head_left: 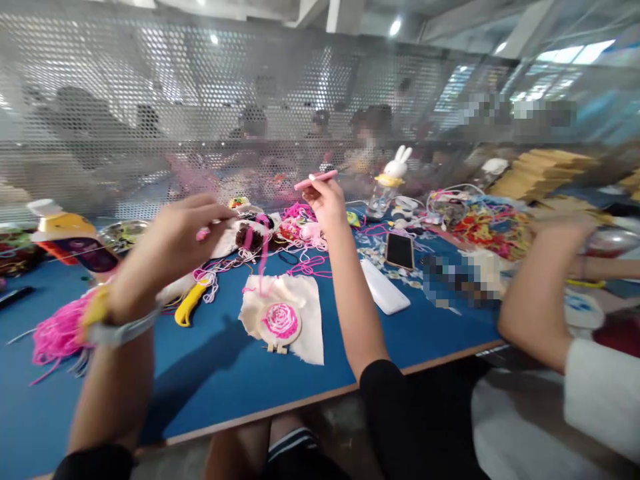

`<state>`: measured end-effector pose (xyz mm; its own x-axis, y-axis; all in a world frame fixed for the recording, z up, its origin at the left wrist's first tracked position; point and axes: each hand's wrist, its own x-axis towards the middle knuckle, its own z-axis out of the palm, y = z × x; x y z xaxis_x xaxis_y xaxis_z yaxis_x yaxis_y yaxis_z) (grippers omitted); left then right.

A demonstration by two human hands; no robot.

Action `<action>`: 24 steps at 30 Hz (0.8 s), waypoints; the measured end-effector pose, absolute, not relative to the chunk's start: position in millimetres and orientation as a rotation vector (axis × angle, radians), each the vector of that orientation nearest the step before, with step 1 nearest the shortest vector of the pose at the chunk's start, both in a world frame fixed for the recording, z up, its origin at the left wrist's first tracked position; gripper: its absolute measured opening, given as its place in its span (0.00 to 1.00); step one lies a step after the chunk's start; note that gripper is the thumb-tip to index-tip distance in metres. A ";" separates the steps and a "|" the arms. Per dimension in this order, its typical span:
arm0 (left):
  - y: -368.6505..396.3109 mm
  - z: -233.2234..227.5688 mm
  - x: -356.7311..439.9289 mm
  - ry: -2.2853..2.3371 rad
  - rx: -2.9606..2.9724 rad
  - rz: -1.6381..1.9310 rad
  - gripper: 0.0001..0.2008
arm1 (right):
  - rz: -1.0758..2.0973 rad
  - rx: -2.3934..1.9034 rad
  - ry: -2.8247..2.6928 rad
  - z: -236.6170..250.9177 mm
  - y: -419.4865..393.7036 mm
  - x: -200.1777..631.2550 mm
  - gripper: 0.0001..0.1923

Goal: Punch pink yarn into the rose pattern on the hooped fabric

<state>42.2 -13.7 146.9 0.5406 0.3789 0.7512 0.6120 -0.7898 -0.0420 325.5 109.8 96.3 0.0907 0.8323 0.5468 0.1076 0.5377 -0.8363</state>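
Left hand (173,243) grip pinching pink yarn (261,250), right hand (325,200) grip grasping pink punch needle (316,179), embroidery hoop (280,325) below

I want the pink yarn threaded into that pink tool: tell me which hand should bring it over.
Probably the left hand: its fingertips already pinch something small and pink, likely the yarn end. The right hand is raised, gripping the pink punch tool, so it can only steady it.

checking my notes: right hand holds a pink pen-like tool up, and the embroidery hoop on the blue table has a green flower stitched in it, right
Not quite. The head view shows the flower in the embroidery hoop is pink, not green. The rest holds: the right hand holds a pink pen-like tool raised above the blue table.
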 end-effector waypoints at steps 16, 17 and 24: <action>50.8 113.9 95.8 -0.911 -2.372 -1.253 0.11 | 0.957 -0.719 -1.268 101.9 87.6 304.3 0.14; 50.8 113.7 95.4 -0.922 -2.371 -1.245 0.11 | 0.957 -0.708 -1.265 100.7 87.4 303.8 0.14; 53.0 111.1 91.9 -0.955 -2.411 -1.212 0.10 | 1.015 -0.686 -1.211 96.7 83.9 296.5 0.17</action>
<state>91.9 53.0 111.1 0.4299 0.4346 0.7914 0.6680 -0.7428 0.0451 296.5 83.9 96.7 0.0315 0.9049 0.4245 -0.2605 0.4174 -0.8706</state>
